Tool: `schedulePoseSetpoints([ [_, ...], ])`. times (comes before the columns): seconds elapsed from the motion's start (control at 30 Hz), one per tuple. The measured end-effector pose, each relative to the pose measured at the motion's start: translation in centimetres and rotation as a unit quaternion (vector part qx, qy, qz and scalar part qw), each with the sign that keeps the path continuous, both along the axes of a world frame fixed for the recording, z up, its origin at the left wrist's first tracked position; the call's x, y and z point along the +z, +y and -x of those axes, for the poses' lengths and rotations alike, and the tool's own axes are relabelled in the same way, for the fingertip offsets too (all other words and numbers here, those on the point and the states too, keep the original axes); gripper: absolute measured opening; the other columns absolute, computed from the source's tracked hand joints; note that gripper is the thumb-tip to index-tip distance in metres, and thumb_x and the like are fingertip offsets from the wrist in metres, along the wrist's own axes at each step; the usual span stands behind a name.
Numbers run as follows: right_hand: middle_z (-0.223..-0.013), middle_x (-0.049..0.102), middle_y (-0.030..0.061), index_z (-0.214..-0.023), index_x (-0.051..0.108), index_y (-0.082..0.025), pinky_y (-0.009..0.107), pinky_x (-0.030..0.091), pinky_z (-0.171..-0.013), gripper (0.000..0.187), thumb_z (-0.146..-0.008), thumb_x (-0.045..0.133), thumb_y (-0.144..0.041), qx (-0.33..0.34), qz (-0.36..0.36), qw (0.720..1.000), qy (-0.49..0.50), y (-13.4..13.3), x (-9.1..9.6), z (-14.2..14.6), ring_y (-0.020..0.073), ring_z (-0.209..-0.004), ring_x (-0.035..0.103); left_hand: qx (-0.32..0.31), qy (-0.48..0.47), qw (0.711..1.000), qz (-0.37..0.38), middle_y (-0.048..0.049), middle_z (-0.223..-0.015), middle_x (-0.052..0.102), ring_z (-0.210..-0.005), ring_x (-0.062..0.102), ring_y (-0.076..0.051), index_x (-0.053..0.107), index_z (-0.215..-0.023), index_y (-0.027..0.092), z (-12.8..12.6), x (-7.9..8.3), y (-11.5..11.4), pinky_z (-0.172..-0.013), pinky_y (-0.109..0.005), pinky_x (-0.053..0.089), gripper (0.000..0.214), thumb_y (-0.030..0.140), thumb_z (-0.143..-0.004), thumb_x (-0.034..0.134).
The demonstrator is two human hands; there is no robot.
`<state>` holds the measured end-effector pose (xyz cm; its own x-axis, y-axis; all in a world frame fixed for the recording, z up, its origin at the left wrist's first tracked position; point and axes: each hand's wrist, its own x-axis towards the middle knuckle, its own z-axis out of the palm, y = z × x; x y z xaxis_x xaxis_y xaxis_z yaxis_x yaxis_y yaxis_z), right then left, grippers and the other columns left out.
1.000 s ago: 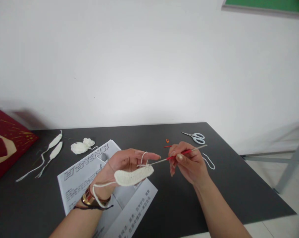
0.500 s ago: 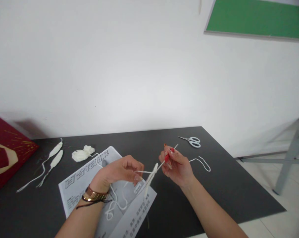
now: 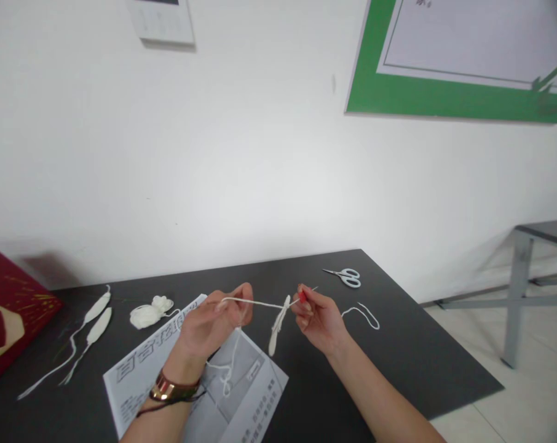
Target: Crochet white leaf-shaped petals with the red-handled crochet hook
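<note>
My left hand (image 3: 211, 326) is closed on a strand of white yarn (image 3: 260, 303) and holds it taut above the black table (image 3: 398, 363). My right hand (image 3: 319, 320) is pinched on a crochet hook with a red grip (image 3: 305, 295). A small white crocheted petal (image 3: 277, 325) hangs from the hook's tip between the two hands. Loose yarn trails from my left hand down onto a printed sheet (image 3: 251, 394).
Two finished white petals (image 3: 96, 317) with long tails lie at the left, beside a small yarn bundle (image 3: 147, 314). Scissors (image 3: 345, 276) and a loose yarn loop (image 3: 364, 314) lie at the right. A red box (image 3: 6, 314) stands at the far left edge.
The petal left my left fingers and now dangles from the hook. My left hand has closed on the yarn and pulled it taut leftward. The view tilted upward.
</note>
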<state>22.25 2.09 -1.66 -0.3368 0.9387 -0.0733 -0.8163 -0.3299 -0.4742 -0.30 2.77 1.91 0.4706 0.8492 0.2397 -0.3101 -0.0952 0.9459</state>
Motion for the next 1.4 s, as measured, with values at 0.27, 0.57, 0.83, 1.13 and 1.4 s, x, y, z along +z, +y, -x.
schedulePoseSetpoints([
  [0.27,-0.053,0.045,-0.0077,-0.069,0.059,-0.012,0.010,0.047,-0.044,0.016,-0.077,0.068,-0.022,0.038,0.030,0.998,0.041,-2.0,1.9,1.2,0.0019,-0.043,0.041,0.143,0.087,0.942,-0.290,-0.0074,-0.131,0.056,-0.108,0.054,-0.024,0.035,-0.140,0.040,-3.5,1.6,-2.3,-0.092,-0.043,0.039,0.072,0.002,-0.080,0.050],
  [0.57,-0.053,0.056,-0.0053,-0.073,0.062,-0.010,0.012,0.053,-0.046,0.011,-0.077,0.070,-0.017,0.025,0.092,0.986,0.136,-3.7,2.9,2.9,0.0029,-0.044,0.053,0.159,0.059,0.932,-0.322,-0.0086,-0.131,0.057,-0.123,0.051,-0.026,0.016,-0.142,0.046,-4.3,0.6,-3.3,-0.101,-0.050,0.037,0.098,0.003,-0.071,0.069],
  [0.83,-0.053,0.062,-0.0018,-0.074,0.066,-0.009,0.016,0.055,-0.044,0.011,-0.074,0.073,-0.017,-0.072,0.135,0.986,0.064,-4.1,3.7,3.2,0.0068,-0.045,0.059,0.321,-0.077,0.941,-0.072,-0.0031,-0.099,0.069,-0.094,0.064,-0.017,0.017,-0.146,0.032,-7.4,2.2,-4.7,-0.085,-0.029,0.049,0.080,0.021,-0.082,0.064],
  [1.13,-0.062,0.064,-0.0027,-0.077,0.068,-0.015,0.018,0.056,-0.049,0.017,-0.070,0.077,-0.028,-0.203,0.018,0.978,-0.042,-3.8,4.3,3.7,0.0058,-0.050,0.054,0.343,-0.041,0.938,-0.031,0.0054,-0.069,0.059,-0.065,0.055,-0.011,0.033,-0.142,0.032,-7.5,2.6,-3.1,-0.067,-0.021,0.046,0.079,0.025,-0.074,0.071],
  [1.4,-0.073,0.066,0.0013,-0.081,0.069,-0.017,0.026,0.054,-0.057,0.010,-0.081,0.067,-0.026,-0.306,-0.183,0.901,-0.246,-2.1,3.6,3.4,0.0121,-0.060,0.061,0.259,-0.101,0.958,0.064,0.0056,-0.072,0.061,-0.068,0.058,-0.010,0.022,-0.145,0.032,-7.1,2.5,-2.0,-0.070,-0.020,0.045,0.091,0.020,-0.071,0.073],
])
